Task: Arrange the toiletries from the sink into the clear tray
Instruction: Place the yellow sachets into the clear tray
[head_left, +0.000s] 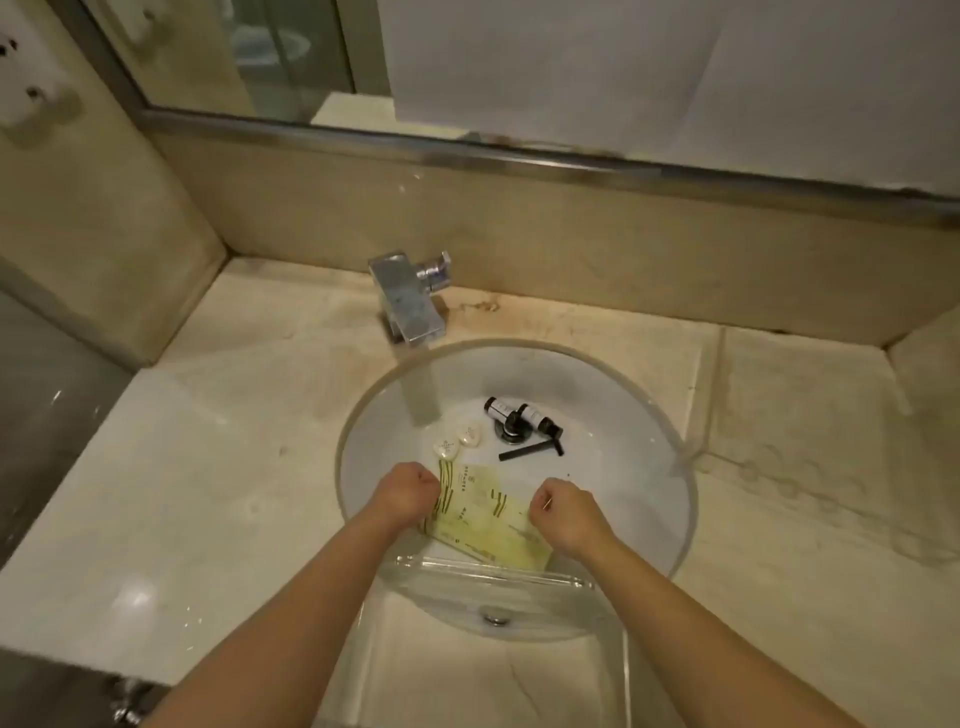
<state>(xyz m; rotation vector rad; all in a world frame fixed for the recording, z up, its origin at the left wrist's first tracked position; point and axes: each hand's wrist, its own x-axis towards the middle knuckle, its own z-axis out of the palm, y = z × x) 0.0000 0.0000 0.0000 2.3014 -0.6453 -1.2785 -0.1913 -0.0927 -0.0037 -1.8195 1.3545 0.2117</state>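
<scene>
Yellow packets (483, 514) in sink (649, 415), between left hand (402, 496) and right hand (563, 512), both pinching their edges (fingers curled)

The beige marble counter (244, 415) carries a round white sink (649, 499) and a square chrome faucet (408, 299). A clear plastic tray (613, 675) lies on its near edge, below the fingers (543, 501).

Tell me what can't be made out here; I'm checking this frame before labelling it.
- Head view: print on the yellow packets too small to read.
- Left hand and right hand: fingertips hidden under knuckles, grip unclear.
- Clear tray: near end cut off by bottom edge.
</scene>
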